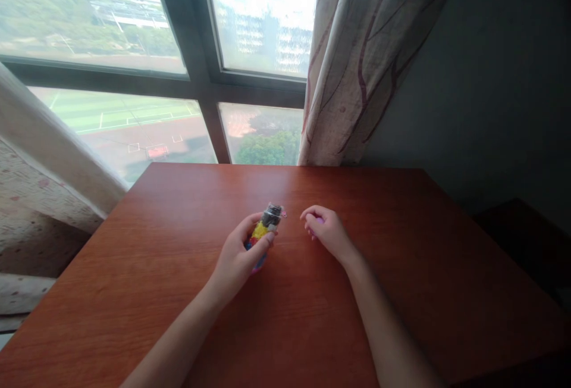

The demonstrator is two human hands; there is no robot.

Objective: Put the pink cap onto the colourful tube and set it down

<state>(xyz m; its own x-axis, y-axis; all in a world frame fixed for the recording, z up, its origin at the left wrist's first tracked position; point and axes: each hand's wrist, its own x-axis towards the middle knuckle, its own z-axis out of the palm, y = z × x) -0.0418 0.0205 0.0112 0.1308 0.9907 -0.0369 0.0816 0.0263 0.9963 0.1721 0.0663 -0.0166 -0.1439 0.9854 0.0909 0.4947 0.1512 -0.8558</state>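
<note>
The left hand grips a tilted, clear container of black, yellow, red and blue pieces midway between the side edges of a reddish-brown wooden table, toward its far edge. The right hand, nearby, curls around a small purple object; handling appears underway, calling for a steady grip.

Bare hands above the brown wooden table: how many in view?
2. The left hand holds a clear, cylindrical container with multicoloured contents; the right hand, to its right, is curled around a small purple object, mostly hidden.

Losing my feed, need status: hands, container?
Left hand grips clear container, colourful contents, tilted above table. Right hand closed round something purple. Nothing between hands.
</note>
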